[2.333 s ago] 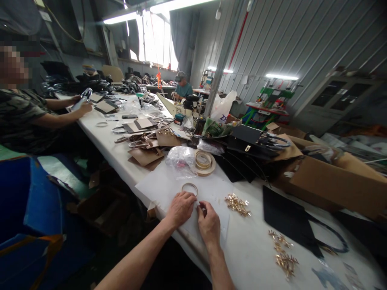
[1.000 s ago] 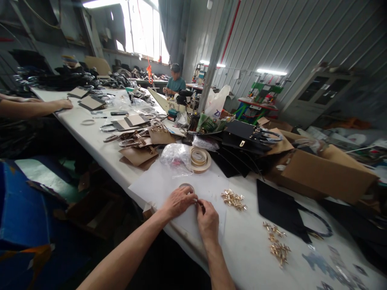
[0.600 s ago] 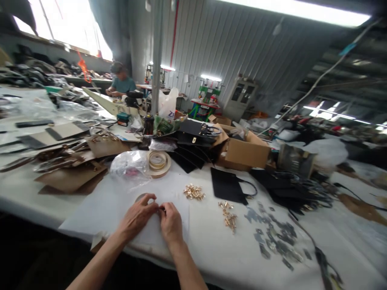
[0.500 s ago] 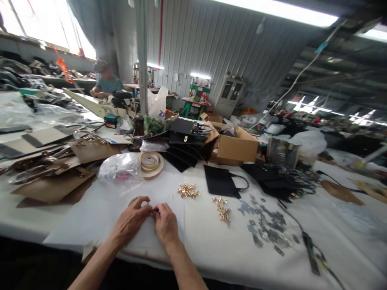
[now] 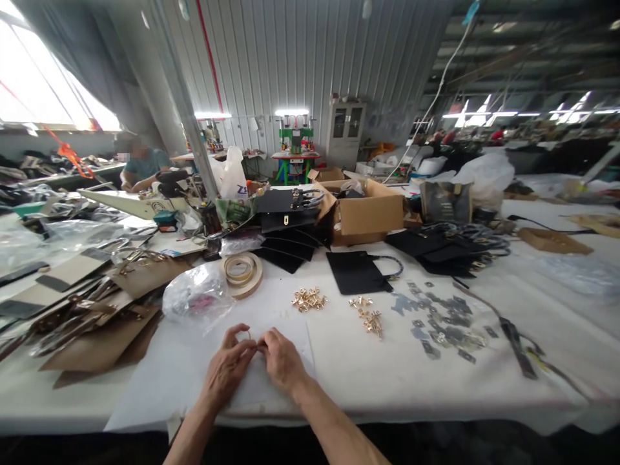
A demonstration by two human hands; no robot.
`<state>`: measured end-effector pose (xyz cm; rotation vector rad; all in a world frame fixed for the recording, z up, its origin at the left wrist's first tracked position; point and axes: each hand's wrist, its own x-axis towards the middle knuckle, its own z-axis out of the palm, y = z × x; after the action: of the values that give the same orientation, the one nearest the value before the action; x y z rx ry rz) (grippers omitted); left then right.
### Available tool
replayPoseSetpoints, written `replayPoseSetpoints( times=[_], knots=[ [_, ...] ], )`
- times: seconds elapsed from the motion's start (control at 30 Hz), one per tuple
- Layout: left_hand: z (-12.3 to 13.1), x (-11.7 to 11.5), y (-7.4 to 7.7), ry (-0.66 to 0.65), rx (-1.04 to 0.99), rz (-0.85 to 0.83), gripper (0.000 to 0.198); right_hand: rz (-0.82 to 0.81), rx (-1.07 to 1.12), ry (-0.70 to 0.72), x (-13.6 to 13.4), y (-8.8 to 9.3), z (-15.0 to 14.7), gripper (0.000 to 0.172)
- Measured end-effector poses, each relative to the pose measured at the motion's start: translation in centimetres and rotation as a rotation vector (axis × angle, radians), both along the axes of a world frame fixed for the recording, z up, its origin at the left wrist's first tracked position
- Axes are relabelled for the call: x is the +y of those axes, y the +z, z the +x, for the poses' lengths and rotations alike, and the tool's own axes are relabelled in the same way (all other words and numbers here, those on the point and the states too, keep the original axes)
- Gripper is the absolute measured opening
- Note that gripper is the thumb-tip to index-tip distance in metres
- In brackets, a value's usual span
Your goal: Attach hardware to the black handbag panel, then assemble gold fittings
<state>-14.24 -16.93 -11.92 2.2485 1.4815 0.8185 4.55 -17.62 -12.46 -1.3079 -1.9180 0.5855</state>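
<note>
My left hand [image 5: 230, 363] and my right hand [image 5: 283, 363] meet over a white sheet [image 5: 167, 381] near the table's front edge. Both are closed in a pinch, fingertips almost touching. A tiny light-coloured bit shows by the left fingertips; the fingers hide most of what they hold. Beyond the right hand lies a pile of small gold metal fittings [image 5: 309, 299]. A second heap of gold fittings [image 5: 372, 323] is farther right. Flat grey metal plates [image 5: 448, 316] are scattered beside it. Behind them rests a black bag piece [image 5: 352, 272] with a looped handle.
Brown bag pieces [image 5: 104, 336] are stacked at the left. A clear plastic bag [image 5: 196, 294] touches rolls of tape [image 5: 242, 274]. Cardboard box [image 5: 371, 216], black bag [image 5: 283, 210] and more black pieces [image 5: 436, 245] line the back. A co-worker [image 5: 145, 165] sits at the far left.
The view has levelled and turned, so the table appears shifted. My two hands stay pinched together over the white sheet, with only slight finger movement.
</note>
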Motion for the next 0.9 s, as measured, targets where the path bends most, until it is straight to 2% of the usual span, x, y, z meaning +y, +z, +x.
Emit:
replayPoseSetpoints(
  times=[0.2,0.37,0.43,0.53,0.67,0.9],
  knots=[
    [-0.1,0.3,0.2,-0.012,-0.020,0.000,0.028,0.048,0.082,0.055,0.0,0.2,0.2,0.019],
    [-0.1,0.8,0.0,0.040,-0.063,0.047,0.031,0.076,0.114,0.233,-0.7,0.1,0.6,0.017],
    [0.0,0.8,-0.1,0.005,-0.013,0.038,0.030,0.049,0.224,0.166,-1.1,0.3,1.0,0.013],
    [0.3,0.7,-0.3,-0.047,0.071,0.036,0.029,-0.025,0.464,-0.049,-1.8,0.7,2.4,0.007],
    [0.6,0.5,-0.3,-0.050,0.097,0.069,0.027,-0.144,0.680,-0.192,-3.1,1.3,6.0,0.012],
    [0.3,0.8,-0.4,-0.027,0.113,0.124,0.028,-0.120,0.621,-0.346,-6.3,1.2,15.6,0.025]
  ],
)
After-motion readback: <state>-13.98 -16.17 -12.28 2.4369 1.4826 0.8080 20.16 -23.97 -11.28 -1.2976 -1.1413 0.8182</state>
